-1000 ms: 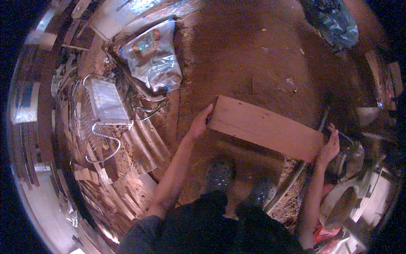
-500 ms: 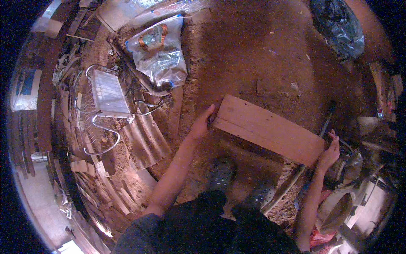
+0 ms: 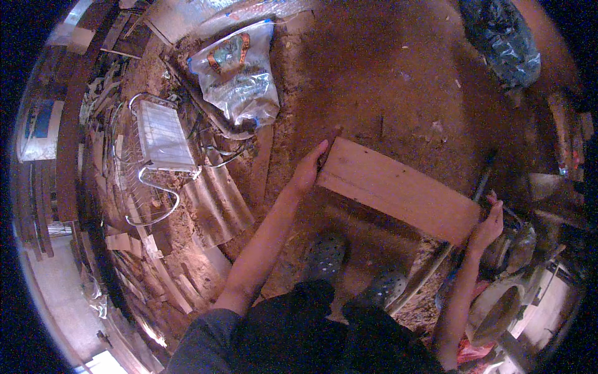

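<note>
A long brown wooden board (image 3: 398, 190), or possibly a shallow box, is held level above the dirt floor, its right end nearer to me. My left hand (image 3: 309, 165) grips its left end, the thumb pointing up along the edge and the other fingers hidden behind it. At the opposite end, my right hand (image 3: 487, 227) presses on the short edge with its fingers curled round the corner. Under the board, a long thin pole (image 3: 430, 272) slants across the floor. Both my feet, in dark perforated clogs (image 3: 325, 254), stand below it.
To the left lie a metal wire rack (image 3: 165, 137), a corrugated sheet (image 3: 218, 206) and scattered wood scraps (image 3: 171, 280). A clear plastic sack (image 3: 240, 75) is farther off. A dark plastic bag (image 3: 501, 43) sits far right. A round basin (image 3: 498, 311) stands near my right forearm.
The whole view has shifted slightly. Both hands keep their hold on the board, which stays at nearly the same place and tilt.
</note>
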`<move>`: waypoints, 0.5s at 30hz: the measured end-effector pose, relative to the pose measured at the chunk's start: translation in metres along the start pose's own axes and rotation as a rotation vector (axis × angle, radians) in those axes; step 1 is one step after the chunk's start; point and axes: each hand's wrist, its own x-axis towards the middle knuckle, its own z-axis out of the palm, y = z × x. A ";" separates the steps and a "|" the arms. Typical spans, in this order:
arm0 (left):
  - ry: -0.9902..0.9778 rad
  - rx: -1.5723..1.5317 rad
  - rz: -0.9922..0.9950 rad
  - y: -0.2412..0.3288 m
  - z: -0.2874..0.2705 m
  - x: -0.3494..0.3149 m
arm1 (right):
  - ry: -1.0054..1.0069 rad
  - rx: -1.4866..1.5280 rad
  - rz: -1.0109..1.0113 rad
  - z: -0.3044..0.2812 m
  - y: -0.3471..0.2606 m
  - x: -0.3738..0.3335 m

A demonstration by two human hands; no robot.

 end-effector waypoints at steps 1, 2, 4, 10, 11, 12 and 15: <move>0.003 0.009 -0.088 -0.001 -0.001 0.005 | 0.001 -0.011 0.001 0.000 0.000 0.001; -0.047 -0.017 -0.118 -0.003 -0.002 0.012 | 0.000 0.002 0.005 0.000 -0.001 0.002; -0.095 -0.095 -0.131 -0.018 -0.007 0.023 | 0.002 0.029 0.012 0.001 -0.001 0.003; 0.035 0.055 -0.150 -0.045 -0.017 0.007 | -0.010 0.065 0.030 -0.001 0.004 0.001; 0.039 0.319 0.031 -0.038 -0.017 -0.002 | -0.017 0.052 0.016 -0.001 0.006 0.001; 0.040 0.582 0.216 -0.030 -0.014 -0.011 | -0.012 0.046 0.025 -0.002 0.007 0.001; 0.102 0.101 -0.069 -0.008 -0.002 -0.042 | -0.015 0.057 0.022 -0.001 0.009 0.002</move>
